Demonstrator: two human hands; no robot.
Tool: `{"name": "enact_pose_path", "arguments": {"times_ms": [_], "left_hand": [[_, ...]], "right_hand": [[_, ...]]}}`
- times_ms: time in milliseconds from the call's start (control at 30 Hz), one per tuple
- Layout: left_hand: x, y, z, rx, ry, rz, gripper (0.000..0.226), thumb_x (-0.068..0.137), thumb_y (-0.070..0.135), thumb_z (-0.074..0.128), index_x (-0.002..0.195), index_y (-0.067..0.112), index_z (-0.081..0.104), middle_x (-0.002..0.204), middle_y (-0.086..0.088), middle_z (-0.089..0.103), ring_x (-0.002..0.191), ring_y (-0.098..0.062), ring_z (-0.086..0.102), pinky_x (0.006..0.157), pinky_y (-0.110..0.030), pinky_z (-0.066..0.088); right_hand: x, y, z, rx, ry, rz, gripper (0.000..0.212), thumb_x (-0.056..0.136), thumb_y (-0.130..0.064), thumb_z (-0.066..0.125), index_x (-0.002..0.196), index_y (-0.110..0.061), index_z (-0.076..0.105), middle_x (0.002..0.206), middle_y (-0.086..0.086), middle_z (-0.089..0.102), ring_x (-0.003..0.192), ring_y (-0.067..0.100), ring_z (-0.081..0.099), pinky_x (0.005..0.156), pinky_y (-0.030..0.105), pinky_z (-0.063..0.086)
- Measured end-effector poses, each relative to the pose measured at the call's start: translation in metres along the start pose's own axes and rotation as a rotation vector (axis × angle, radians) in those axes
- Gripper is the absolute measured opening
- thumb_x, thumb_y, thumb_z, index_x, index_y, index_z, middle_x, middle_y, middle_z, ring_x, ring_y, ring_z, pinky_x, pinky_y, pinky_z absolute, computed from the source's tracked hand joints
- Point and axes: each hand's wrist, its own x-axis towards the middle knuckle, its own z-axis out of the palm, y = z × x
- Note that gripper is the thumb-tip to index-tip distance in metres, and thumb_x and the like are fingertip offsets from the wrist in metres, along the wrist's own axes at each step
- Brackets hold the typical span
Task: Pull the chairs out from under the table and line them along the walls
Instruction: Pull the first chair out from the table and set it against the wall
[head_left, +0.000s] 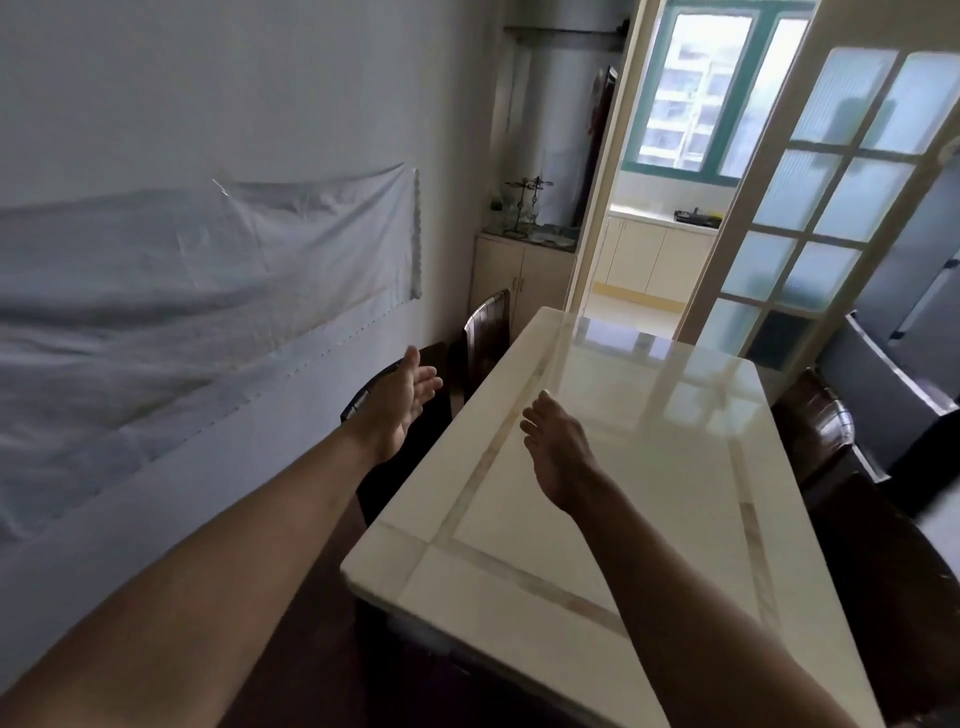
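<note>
Table: I saw the cream marble dining table (597, 483) nearest, its glossy top running away from me.
Right hand: my right hand (558, 447) hovered over the table top, fingers spread, holding nothing.
Left hand: my left hand (400, 400) reached past the table's left edge, palm open and empty, over a dark chair (410, 431) tucked against that side.
Farther chair: a second dark chair (485, 338) stood beyond it, near the table's far left corner.
Right-side chairs: more dark chairs (815, 426) sat at the table's right edge.
</note>
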Motion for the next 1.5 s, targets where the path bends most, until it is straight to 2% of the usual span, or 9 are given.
{"name": "enact_pose_path", "arguments": {"times_ms": [133, 267, 400, 500, 633, 767, 1133, 1267, 1500], "left_hand": [[0.040, -0.003, -0.008, 0.028, 0.005, -0.020, 0.069, 0.099, 0.051, 0.016, 0.148, 0.005, 0.030, 0.154, -0.012, 0.035, 0.146, -0.023, 0.027, 0.120, -0.035, 0.015], [0.084, -0.010, -0.024, 0.019, 0.024, -0.052, 0.068, 0.099, 0.050, 0.015, 0.148, 0.005, 0.029, 0.155, -0.012, 0.034, 0.146, -0.024, 0.027, 0.119, -0.035, 0.015], [0.126, -0.015, -0.053, 0.011, 0.055, -0.096, 0.071, 0.098, 0.053, 0.015, 0.149, 0.005, 0.027, 0.156, -0.013, 0.033, 0.146, -0.024, 0.026, 0.119, -0.036, 0.015], [0.162, -0.014, -0.076, 0.013, 0.061, -0.105, 0.072, 0.097, 0.053, 0.015, 0.149, 0.005, 0.027, 0.156, -0.013, 0.032, 0.146, -0.024, 0.026, 0.119, -0.035, 0.014], [0.215, -0.004, -0.104, 0.029, 0.024, -0.117, 0.072, 0.098, 0.053, 0.015, 0.149, 0.004, 0.026, 0.156, -0.013, 0.032, 0.147, -0.023, 0.025, 0.120, -0.036, 0.014], [0.281, 0.010, -0.146, 0.053, -0.048, -0.108, 0.072, 0.098, 0.052, 0.015, 0.149, 0.003, 0.026, 0.156, -0.014, 0.032, 0.146, -0.024, 0.025, 0.119, -0.035, 0.015], [0.444, 0.034, -0.308, 0.106, -0.227, -0.217, 0.070, 0.097, 0.054, 0.018, 0.148, 0.009, 0.030, 0.155, -0.009, 0.034, 0.145, -0.024, 0.030, 0.116, -0.034, 0.021], [0.495, 0.039, -0.321, 0.132, -0.286, -0.220, 0.068, 0.097, 0.054, 0.017, 0.147, 0.010, 0.032, 0.154, -0.008, 0.036, 0.144, -0.023, 0.031, 0.115, -0.034, 0.023], [0.589, 0.040, -0.285, 0.164, -0.420, -0.224, 0.066, 0.098, 0.051, 0.021, 0.146, 0.008, 0.034, 0.151, -0.011, 0.040, 0.140, -0.024, 0.037, 0.107, -0.029, 0.029]], "right_hand": [[0.057, 0.010, 0.009, -0.013, -0.022, 0.022, 0.055, 0.100, -0.035, 0.033, 0.146, -0.005, 0.032, 0.145, 0.009, 0.041, 0.134, 0.025, 0.039, 0.112, 0.033, 0.025], [0.104, 0.018, 0.025, -0.021, -0.031, 0.043, 0.046, 0.100, -0.037, 0.035, 0.135, -0.010, 0.043, 0.121, 0.003, 0.047, 0.111, 0.018, 0.048, 0.106, 0.031, 0.029], [0.151, 0.032, 0.044, -0.059, -0.069, 0.106, 0.059, 0.098, -0.040, 0.035, 0.145, -0.006, 0.033, 0.147, 0.008, 0.038, 0.135, 0.027, 0.039, 0.112, 0.036, 0.026], [0.175, 0.039, 0.063, -0.045, -0.089, 0.121, 0.047, 0.099, -0.042, 0.031, 0.136, -0.017, 0.045, 0.133, -0.001, 0.046, 0.124, 0.019, 0.046, 0.108, 0.032, 0.032], [0.219, 0.050, 0.087, 0.004, -0.038, 0.139, 0.059, 0.101, -0.036, 0.027, 0.151, -0.006, 0.019, 0.156, 0.012, 0.027, 0.144, 0.027, 0.028, 0.119, 0.037, 0.020], [0.274, 0.057, 0.138, 0.126, 0.010, 0.130, 0.060, 0.102, -0.034, 0.027, 0.152, -0.004, 0.014, 0.158, 0.014, 0.023, 0.146, 0.026, 0.024, 0.121, 0.036, 0.017], [0.421, 0.095, 0.293, 0.268, 0.267, 0.149, 0.059, 0.100, -0.034, 0.034, 0.149, -0.002, 0.025, 0.153, 0.016, 0.034, 0.142, 0.028, 0.033, 0.118, 0.035, 0.022], [0.460, 0.099, 0.310, 0.333, 0.343, 0.159, 0.061, 0.100, -0.036, 0.034, 0.149, -0.002, 0.026, 0.152, 0.016, 0.036, 0.140, 0.027, 0.036, 0.116, 0.036, 0.023], [0.535, 0.089, 0.291, 0.517, 0.443, 0.088, 0.061, 0.101, -0.033, 0.031, 0.151, -0.001, 0.017, 0.155, 0.020, 0.028, 0.144, 0.030, 0.027, 0.118, 0.036, 0.019]]}}
